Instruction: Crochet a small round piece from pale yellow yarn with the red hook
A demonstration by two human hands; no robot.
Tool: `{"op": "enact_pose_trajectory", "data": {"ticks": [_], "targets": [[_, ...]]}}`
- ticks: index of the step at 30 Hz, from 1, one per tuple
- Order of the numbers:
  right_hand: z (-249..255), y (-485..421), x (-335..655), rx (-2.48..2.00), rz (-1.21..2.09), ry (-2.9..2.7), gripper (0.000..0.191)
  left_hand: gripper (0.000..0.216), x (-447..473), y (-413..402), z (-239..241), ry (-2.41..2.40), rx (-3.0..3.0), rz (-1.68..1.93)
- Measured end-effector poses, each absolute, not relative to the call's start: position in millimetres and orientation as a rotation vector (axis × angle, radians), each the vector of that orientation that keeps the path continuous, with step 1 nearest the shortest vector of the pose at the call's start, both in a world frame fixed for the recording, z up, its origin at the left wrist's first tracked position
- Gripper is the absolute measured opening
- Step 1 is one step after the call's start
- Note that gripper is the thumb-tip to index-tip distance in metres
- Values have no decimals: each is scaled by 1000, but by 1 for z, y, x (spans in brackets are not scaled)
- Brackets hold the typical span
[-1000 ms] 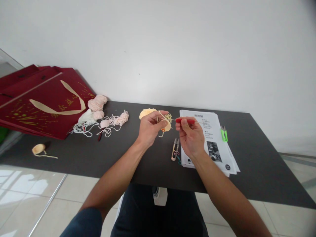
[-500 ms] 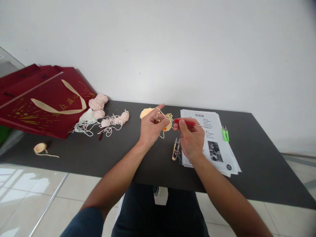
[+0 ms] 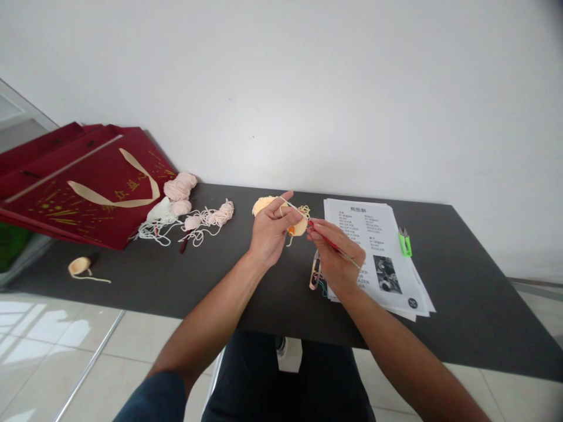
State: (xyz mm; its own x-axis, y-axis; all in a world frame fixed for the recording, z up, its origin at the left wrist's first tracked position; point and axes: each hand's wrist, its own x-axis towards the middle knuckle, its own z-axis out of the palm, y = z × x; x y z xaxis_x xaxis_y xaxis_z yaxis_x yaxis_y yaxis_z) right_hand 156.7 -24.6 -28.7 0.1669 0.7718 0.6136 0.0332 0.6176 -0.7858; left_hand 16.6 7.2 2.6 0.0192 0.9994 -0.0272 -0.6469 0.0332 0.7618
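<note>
My left hand (image 3: 269, 237) is closed on a small pale yellow crochet piece (image 3: 301, 227), its index finger stretched up with yarn looped over it. A small orange piece (image 3: 291, 232) shows at the crochet work. In my right hand (image 3: 338, 261) is a red-handled crochet hook (image 3: 326, 239), slanting down to the right, its upper left end close to the yellow work. Whether that end is inside a stitch is too small to tell. Behind my left hand sits a pale yellow yarn ball (image 3: 262, 203), partly covered by the fingers.
Printed sheets (image 3: 387, 234) lie under and beside my right hand, with green thread snips (image 3: 405, 242) on their edge. Other snips (image 3: 315, 271) are partly hidden by that hand. Leftward are pink yarn (image 3: 180, 186), red bags (image 3: 88, 187) and a small cream crocheted cup (image 3: 79, 266).
The crochet hook has turned from nearly level to a slant, and its red end is nearer the yellow work. My left hand keeps its hold. The whole view has shifted slightly.
</note>
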Motion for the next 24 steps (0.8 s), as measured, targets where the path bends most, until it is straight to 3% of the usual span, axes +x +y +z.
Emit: {"op": "enact_pose_trajectory", "data": {"ticks": [4,7,24], "targets": [[-20,-14,157,-703,1019,-972,10,68,16,8,4,715,678,1425],[-14,-8,161,-645,1134,-867,10,69,15,7,4,731,713,1404],[-9,-7,172,-581,1042,-997,17,62,3,11,6,689,814,1317]]}}
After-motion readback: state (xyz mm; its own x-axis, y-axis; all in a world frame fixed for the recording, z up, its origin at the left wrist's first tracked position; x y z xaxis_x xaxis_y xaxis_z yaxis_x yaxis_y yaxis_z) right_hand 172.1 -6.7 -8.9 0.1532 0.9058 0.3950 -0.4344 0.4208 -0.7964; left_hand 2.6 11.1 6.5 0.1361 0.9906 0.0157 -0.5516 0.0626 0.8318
